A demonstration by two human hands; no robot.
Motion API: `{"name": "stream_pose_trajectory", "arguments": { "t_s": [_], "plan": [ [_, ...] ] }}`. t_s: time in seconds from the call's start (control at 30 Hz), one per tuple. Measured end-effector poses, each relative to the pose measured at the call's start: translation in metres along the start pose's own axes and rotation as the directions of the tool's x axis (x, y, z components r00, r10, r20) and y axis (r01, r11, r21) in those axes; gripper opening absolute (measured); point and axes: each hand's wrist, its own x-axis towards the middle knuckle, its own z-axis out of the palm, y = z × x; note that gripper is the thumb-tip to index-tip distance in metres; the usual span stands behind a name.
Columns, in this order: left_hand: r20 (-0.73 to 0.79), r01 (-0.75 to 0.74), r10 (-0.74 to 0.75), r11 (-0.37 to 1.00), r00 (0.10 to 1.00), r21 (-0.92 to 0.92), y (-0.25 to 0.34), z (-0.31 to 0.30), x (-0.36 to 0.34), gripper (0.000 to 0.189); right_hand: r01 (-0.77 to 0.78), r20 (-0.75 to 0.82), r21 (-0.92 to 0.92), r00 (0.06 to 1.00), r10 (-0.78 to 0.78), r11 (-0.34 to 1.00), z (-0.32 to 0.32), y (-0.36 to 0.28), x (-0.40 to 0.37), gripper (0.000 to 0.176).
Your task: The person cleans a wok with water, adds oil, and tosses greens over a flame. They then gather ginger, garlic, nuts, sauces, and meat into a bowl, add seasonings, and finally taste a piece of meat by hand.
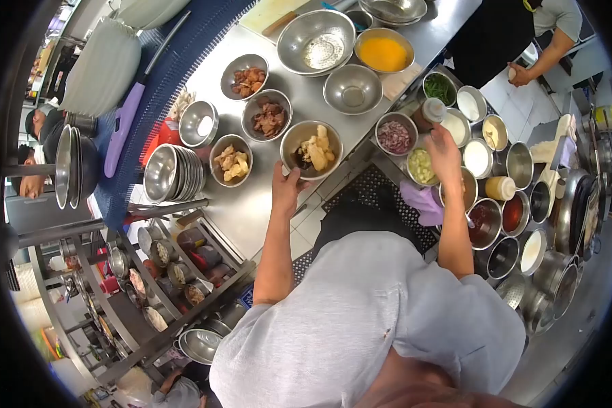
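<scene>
My left hand grips the near rim of a steel bowl at the counter's edge. Pale yellow battered-looking pieces lie in it, beside a dark liquid. On the right, my right hand has its fingers round the lower part of a squeeze bottle with dark contents and a whitish cap. Under that hand is a bowl of chopped pale green vegetable. Chopped red onion fills the bowl beside it. Close to my left hand stands another bowl of pale pieces; two bowls of browned pieces are behind.
Stacked steel bowls stand at the left. An orange-yellow liquid fills a bowl at the back. Several sauce containers crowd the right side, near a purple cloth. A co-worker's hand shows at upper right.
</scene>
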Motion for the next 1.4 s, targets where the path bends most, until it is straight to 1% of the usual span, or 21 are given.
{"name": "stream_pose_trajectory", "arguments": {
  "t_s": [0.07,0.17,0.2,0.27,0.3,0.37,0.43,0.47,0.53,0.57,0.6,0.63,0.67,0.73,0.9,0.97,1.03,1.1,1.17,1.2,1.4],
  "plan": [
    [-0.002,0.059,-0.059,0.991,0.998,-0.123,0.005,-0.003,-0.001,0.045,-0.005,0.040,-0.004,0.999,0.005,1.000,0.007,-0.007,-0.017,0.043],
    [0.042,0.044,-0.039,0.992,0.998,-0.120,-0.029,-0.050,0.043,0.044,-0.009,-0.043,-0.023,0.999,0.008,1.000,0.009,0.002,-0.041,0.042],
    [-0.032,0.026,-0.030,0.993,0.999,-0.117,-0.038,-0.072,0.065,0.049,0.005,-0.098,-0.120,0.995,-0.017,0.993,-0.002,0.003,-0.050,0.039],
    [-0.054,0.010,-0.018,0.987,0.998,-0.158,-0.032,-0.082,0.095,0.051,-0.099,-0.286,-0.223,0.958,0.032,0.970,-0.029,0.016,-0.074,0.038],
    [-0.208,0.058,-0.108,0.971,0.972,-0.233,0.001,-0.051,0.088,0.046,-0.140,-0.365,-0.226,0.930,0.050,0.964,-0.044,0.021,-0.085,0.038],
    [-0.283,0.059,-0.122,0.973,0.951,-0.223,0.020,-0.044,0.109,0.043,-0.227,-0.419,-0.274,0.903,0.097,0.935,-0.075,0.036,-0.103,0.044],
    [-0.262,0.060,-0.097,0.987,0.960,-0.147,0.011,-0.091,0.145,0.042,-0.439,-0.354,-0.354,0.880,0.316,0.826,-0.098,0.034,-0.118,0.051],
    [-0.138,-0.133,0.217,0.882,0.966,0.453,0.000,-0.117,0.165,0.038,-0.469,-0.306,-0.353,0.876,0.374,0.809,-0.105,0.041,-0.121,0.060],
    [0.150,-0.328,0.401,0.425,0.904,0.844,0.001,-0.098,0.169,0.034,-0.489,-0.333,-0.326,0.860,0.386,0.809,-0.112,0.049,-0.113,0.063],
    [-0.122,-0.247,0.316,0.887,0.941,0.390,0.011,-0.086,0.173,0.033,-0.512,-0.347,-0.290,0.844,0.409,0.809,-0.113,0.055,-0.108,0.066],
    [-0.283,-0.143,0.071,0.959,0.956,-0.244,0.019,-0.074,0.168,0.032,-0.501,-0.351,-0.241,0.843,0.407,0.831,-0.115,0.064,-0.096,0.073],
    [-0.280,-0.140,0.073,0.963,0.957,-0.231,0.018,-0.087,0.168,0.032,-0.480,-0.379,-0.244,0.847,0.373,0.842,-0.115,0.080,-0.083,0.078],
    [-0.189,-0.258,0.352,0.883,0.917,0.393,0.018,-0.109,0.173,0.033,-0.498,-0.370,-0.123,0.826,0.426,0.858,-0.120,0.076,-0.067,0.080],
    [-0.315,-0.229,0.144,0.940,0.938,-0.252,0.052,-0.046,0.127,0.036,-0.513,-0.395,-0.072,0.802,0.448,0.855,-0.118,0.088,-0.036,0.079],
    [-0.190,-0.332,0.305,0.934,0.933,-0.132,0.078,-0.013,0.056,0.036,-0.527,-0.465,0.107,0.723,0.511,0.843,-0.125,0.136,0.045,0.066],
    [-0.171,-0.300,0.291,0.953,0.941,-0.033,0.065,0.004,0.032,0.034,-0.367,-0.576,0.008,0.759,0.304,0.930,-0.143,0.137,0.073,0.046],
    [-0.125,-0.269,0.261,0.961,0.957,-0.058,0.038,0.041,-0.001,0.029,-0.381,-0.487,-0.069,0.819,0.303,0.922,-0.164,0.170,0.122,0.038],
    [-0.072,-0.079,0.080,0.997,0.994,0.011,0.032,0.100,-0.050,0.031,-0.390,-0.389,-0.148,0.868,0.308,0.909,-0.176,0.184,0.128,0.035],
    [0.073,0.001,0.000,1.000,0.997,-0.016,0.013,0.147,-0.077,0.031,-0.354,-0.205,-0.445,0.934,0.291,0.823,-0.206,0.148,0.120,0.036],
    [0.130,0.044,-0.049,0.998,0.990,0.044,0.004,0.162,-0.084,0.030,-0.368,-0.222,-0.487,0.929,0.295,0.792,-0.216,0.126,0.106,0.036],
    [0.337,0.156,-0.228,0.961,0.913,0.227,-0.033,0.225,-0.087,0.033,-0.380,-0.296,-0.163,0.899,0.323,0.910,-0.217,0.145,0.075,0.035]
  ]
}}
